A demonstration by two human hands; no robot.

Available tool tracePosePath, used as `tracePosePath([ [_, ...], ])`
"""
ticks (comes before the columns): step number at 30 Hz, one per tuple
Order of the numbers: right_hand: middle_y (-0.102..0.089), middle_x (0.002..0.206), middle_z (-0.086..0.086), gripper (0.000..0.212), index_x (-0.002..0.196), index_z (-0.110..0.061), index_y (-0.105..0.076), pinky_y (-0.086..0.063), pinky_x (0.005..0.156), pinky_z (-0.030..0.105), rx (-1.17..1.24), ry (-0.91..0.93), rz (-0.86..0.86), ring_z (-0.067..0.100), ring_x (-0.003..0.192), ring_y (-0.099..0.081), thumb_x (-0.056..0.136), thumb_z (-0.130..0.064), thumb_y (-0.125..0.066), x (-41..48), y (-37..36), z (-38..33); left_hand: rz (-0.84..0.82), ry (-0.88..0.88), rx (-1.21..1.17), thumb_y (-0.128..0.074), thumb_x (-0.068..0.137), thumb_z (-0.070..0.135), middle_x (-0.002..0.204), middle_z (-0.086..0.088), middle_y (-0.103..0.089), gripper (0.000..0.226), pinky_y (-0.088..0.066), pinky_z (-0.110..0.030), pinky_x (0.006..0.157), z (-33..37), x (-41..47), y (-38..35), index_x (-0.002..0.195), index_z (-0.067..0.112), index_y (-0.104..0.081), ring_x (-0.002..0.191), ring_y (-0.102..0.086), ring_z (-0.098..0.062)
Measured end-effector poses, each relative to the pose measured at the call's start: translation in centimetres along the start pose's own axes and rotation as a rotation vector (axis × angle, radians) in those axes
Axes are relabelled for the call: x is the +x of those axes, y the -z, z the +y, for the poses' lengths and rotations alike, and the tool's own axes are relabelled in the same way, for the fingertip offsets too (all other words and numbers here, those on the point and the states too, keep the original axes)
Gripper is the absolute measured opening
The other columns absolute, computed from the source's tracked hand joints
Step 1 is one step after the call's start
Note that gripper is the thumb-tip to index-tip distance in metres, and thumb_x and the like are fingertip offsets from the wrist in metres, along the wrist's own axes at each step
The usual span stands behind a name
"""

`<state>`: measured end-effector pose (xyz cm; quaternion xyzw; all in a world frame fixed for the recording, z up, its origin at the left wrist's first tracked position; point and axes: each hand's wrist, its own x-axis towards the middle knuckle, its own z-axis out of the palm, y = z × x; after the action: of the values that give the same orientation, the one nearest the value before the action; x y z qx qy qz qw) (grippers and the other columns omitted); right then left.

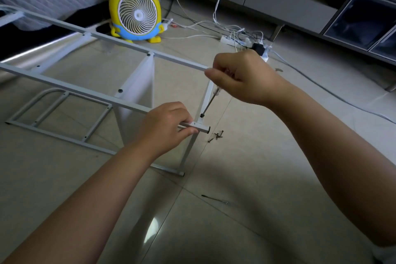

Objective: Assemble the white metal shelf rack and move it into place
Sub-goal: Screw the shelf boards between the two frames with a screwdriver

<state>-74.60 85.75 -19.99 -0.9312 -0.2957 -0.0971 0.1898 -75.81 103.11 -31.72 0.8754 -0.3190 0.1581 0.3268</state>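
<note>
The white metal rack frame (64,87) lies on its side on the tiled floor, with two long rails running from the left toward the centre. My left hand (166,127) grips the near rail close to its open end (203,128). My right hand (242,77) holds a screwdriver (211,103) by the handle, shaft angled down. Its tip sits on a dark screw (201,115) at the corner joint. A white shelf panel (139,92) stands between the rails.
Several loose dark screws (217,135) lie on the floor right of the joint. A second white side frame (60,118) lies flat at left. A thin dark tool (214,198) lies nearer me. A yellow fan (136,9), a power strip with cables (235,39) and a low cabinet (300,4) stand behind.
</note>
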Motion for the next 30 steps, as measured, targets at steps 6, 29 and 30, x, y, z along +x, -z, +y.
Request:
tracePosePath([
  [6,-0.041,0.060,-0.020,0.015,0.085,-0.008,-0.054,-0.037,0.057,0.006,0.053,0.028,-0.215,-0.008,0.055,-0.050,0.079,-0.018,-0.045,0.0,1.5,0.3,-0.004,-0.003,0.016,-0.067,0.066,0.030,0.070,-0.003,-0.063,0.023,-0.045,-0.023,0.050,-0.4,-0.2,-0.3,0.069,0.007,-0.067,0.060,-0.060,-0.019],
  [29,-0.060,0.075,0.013,0.039,0.086,0.001,-0.066,-0.052,0.055,0.036,-0.212,0.201,-0.076,0.024,0.063,-0.057,0.082,-0.026,-0.039,0.2,0.4,0.6,0.007,-0.036,0.040,-0.068,0.066,0.030,0.069,-0.004,-0.063,0.024,-0.046,-0.026,0.051,-0.4,-0.2,-0.5,0.070,0.006,-0.067,0.060,-0.059,-0.019],
  [30,-0.055,0.076,0.009,0.038,0.087,0.000,-0.064,-0.047,0.056,0.026,-0.193,0.212,-0.106,0.017,0.064,-0.052,0.081,-0.028,-0.040,0.2,0.6,0.4,0.005,-0.036,0.045,-0.068,0.066,0.030,0.069,-0.004,-0.063,0.024,-0.046,-0.026,0.050,-0.4,-0.2,-0.5,0.070,0.006,-0.067,0.060,-0.060,-0.019],
])
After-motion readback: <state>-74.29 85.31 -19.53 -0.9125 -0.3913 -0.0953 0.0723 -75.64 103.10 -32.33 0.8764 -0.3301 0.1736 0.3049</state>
